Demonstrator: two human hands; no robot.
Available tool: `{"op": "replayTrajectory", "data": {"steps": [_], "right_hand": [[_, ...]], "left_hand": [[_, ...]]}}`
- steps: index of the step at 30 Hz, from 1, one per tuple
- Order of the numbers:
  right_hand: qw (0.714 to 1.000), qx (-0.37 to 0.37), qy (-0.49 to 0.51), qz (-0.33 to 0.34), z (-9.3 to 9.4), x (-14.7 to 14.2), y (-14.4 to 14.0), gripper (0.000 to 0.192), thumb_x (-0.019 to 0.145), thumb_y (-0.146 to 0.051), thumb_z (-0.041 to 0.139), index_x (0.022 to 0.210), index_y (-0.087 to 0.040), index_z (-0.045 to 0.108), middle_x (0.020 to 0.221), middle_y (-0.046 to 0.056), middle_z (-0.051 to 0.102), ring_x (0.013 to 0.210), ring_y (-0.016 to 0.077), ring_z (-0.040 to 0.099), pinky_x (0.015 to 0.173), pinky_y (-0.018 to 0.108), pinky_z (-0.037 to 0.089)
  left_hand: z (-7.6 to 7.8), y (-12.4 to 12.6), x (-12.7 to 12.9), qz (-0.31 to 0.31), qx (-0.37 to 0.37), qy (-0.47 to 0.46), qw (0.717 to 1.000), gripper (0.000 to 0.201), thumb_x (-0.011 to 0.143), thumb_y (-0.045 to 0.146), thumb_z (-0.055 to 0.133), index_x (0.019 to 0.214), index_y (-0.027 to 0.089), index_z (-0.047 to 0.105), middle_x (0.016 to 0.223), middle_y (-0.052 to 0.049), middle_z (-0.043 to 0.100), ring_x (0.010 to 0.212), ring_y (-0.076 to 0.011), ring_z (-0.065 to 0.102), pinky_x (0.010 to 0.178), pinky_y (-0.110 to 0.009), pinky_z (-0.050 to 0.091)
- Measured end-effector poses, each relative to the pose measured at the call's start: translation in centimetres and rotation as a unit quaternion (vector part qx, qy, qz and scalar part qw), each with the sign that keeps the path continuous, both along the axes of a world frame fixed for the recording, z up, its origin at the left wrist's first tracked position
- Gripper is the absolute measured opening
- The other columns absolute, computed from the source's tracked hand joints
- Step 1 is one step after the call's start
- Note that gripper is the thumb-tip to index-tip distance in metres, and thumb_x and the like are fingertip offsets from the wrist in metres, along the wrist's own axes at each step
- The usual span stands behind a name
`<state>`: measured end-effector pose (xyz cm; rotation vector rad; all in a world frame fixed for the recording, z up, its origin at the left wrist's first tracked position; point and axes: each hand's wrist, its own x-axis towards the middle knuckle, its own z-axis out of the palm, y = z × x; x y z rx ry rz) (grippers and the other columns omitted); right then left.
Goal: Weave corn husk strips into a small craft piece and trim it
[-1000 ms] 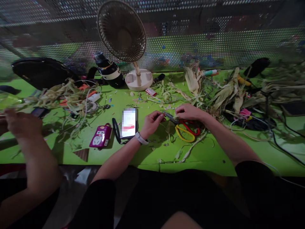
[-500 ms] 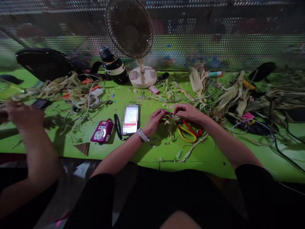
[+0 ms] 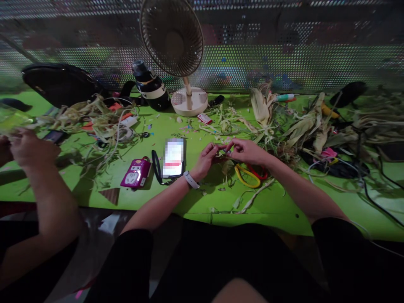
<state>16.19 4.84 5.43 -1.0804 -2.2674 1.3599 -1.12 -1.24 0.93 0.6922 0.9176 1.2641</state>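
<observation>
The left hand [image 3: 206,160] and right hand [image 3: 248,150] meet fingertip to fingertip over the green table [image 3: 284,206], both pinched shut on a small strip of corn husk [image 3: 224,152], probably so each can pull or fold one end. Just below lie scissors [image 3: 249,174] with yellow and red handles, within easy reach. A phone [image 3: 173,158] stands beside the left wrist. The strip is mostly covered by fingers, and a neighbour's hand [image 3: 28,147] at the left edge is blurred.
</observation>
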Motion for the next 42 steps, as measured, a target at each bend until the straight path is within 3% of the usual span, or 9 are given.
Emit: {"op": "replayTrajectory", "data": {"steps": [9,13,18,23,27,30,33,38,42], "right_hand": [[0.999,0.029,0.023,-0.002,-0.9,-0.7,-0.4,0.012,0.068,-0.028,0.057,0.073,-0.017,0.055,0.056,-0.006,0.048,0.053,0.0085,0.042,0.055,0.022,0.032],[0.999,0.036,0.02,0.001,-1.1,-0.6,-0.3,0.025,0.066,-0.026,0.059,0.089,-0.017,0.056,0.058,-0.007,0.049,0.052,0.0087,0.043,0.054,0.022,0.032],[0.999,0.025,0.027,0.026,-1.5,-0.8,-0.5,0.014,0.065,-0.025,0.055,0.077,-0.017,0.054,0.056,-0.007,0.048,0.053,0.0084,0.042,0.053,0.022,0.031],[0.999,0.03,0.012,-0.013,-0.7,-0.8,-0.6,0.011,0.062,-0.022,0.053,0.071,-0.016,0.056,0.055,-0.006,0.049,0.052,0.0083,0.041,0.053,0.022,0.031],[0.994,-0.104,0.033,0.013,0.0,-0.6,-0.4,0.011,0.062,-0.025,0.052,0.067,-0.017,0.056,0.054,-0.006,0.047,0.049,0.007,0.038,0.048,0.021,0.027],[0.972,-0.227,0.055,0.041,-0.2,-0.4,-0.3,0.009,0.06,-0.025,0.05,0.065,-0.018,0.053,0.047,-0.008,0.041,0.04,0.0058,0.029,0.041,0.021,0.019],[0.956,-0.274,0.073,0.076,-0.4,-0.2,-0.4,0.009,0.063,-0.028,0.052,0.064,-0.02,0.048,0.044,-0.009,0.036,0.039,0.0056,0.025,0.039,0.021,0.016],[0.979,-0.153,0.01,0.132,0.3,0.2,-0.3,0.017,0.072,-0.029,0.06,0.065,-0.018,0.049,0.055,-0.007,0.04,0.05,0.0068,0.035,0.048,0.021,0.027],[0.988,-0.056,0.069,0.125,0.6,0.3,-0.1,0.019,0.072,-0.03,0.069,0.07,-0.016,0.056,0.071,-0.003,0.052,0.069,0.0098,0.047,0.065,0.024,0.038]], "left_hand": [[0.3,-0.5,0.2,-0.003,0.05,0.049,0.998,0.048,0.065,0.055,0.077,0.073,0.018,0.048,0.077,0.002,0.059,0.089,-0.0157,0.063,0.079,-0.029,0.055],[0.0,-0.6,0.1,-0.006,0.06,0.068,0.996,0.047,0.068,0.056,0.074,0.074,0.018,0.047,0.073,0.003,0.054,0.072,-0.0103,0.056,0.071,-0.026,0.054],[-0.5,-0.5,0.1,0.0,0.084,0.098,0.992,0.047,0.071,0.057,0.072,0.071,0.018,0.045,0.067,0.005,0.05,0.056,-0.0054,0.041,0.055,-0.019,0.044],[-0.1,-0.4,0.0,-0.017,0.092,0.102,0.99,0.048,0.071,0.058,0.07,0.071,0.018,0.044,0.076,0.002,0.058,0.063,-0.0079,0.048,0.064,-0.023,0.048],[0.1,-0.5,0.0,-0.026,0.108,0.105,0.988,0.046,0.072,0.057,0.07,0.072,0.019,0.046,0.084,-0.001,0.064,0.067,-0.0098,0.054,0.07,-0.025,0.048],[-0.1,-0.5,0.0,-0.029,0.109,0.112,0.987,0.042,0.072,0.056,0.071,0.076,0.019,0.053,0.084,-0.002,0.063,0.078,-0.0133,0.058,0.076,-0.027,0.049],[-0.4,-0.6,-0.2,-0.015,0.129,0.157,0.979,0.038,0.075,0.054,0.069,0.077,0.019,0.056,0.079,-0.001,0.06,0.076,-0.014,0.056,0.077,-0.027,0.048],[-0.7,-0.6,-0.5,-0.005,0.186,0.235,0.954,0.032,0.083,0.051,0.061,0.077,0.02,0.056,0.074,-0.001,0.058,0.07,-0.0138,0.054,0.071,-0.027,0.046],[-0.7,-0.7,-0.6,-0.018,0.221,0.279,0.934,0.031,0.086,0.05,0.057,0.077,0.02,0.055,0.072,-0.001,0.056,0.066,-0.0139,0.052,0.067,-0.028,0.043]]}}
